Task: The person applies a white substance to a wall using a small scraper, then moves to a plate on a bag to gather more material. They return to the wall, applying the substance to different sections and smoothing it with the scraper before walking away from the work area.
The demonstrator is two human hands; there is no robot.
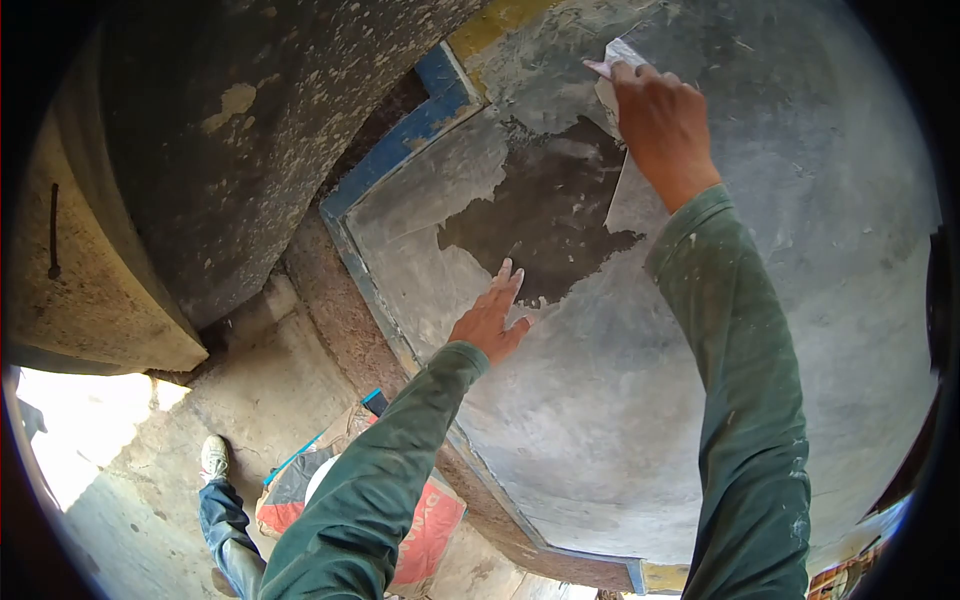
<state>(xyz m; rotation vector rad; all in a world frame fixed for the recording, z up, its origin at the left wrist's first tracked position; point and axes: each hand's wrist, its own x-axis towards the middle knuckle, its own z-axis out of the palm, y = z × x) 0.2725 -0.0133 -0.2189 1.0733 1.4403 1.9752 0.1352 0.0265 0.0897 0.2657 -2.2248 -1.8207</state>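
Observation:
A grey plastered surface fills the middle and right, with a dark, ragged-edged patch on it. My left hand lies with fingers spread at the patch's lower edge, holding nothing. Above and right of the patch, my right hand is closed around a whitish, crumpled-looking piece that sticks out past the fingers. Just below that hand, a thin pale strip lies along the patch's right edge; whether it belongs to the held piece is hidden by the fingers.
Blue-painted edging borders the surface on the left. A dark, speckled curved block stands at the upper left. Below are a red and grey sack, a light shoe and a trouser leg on the concrete floor.

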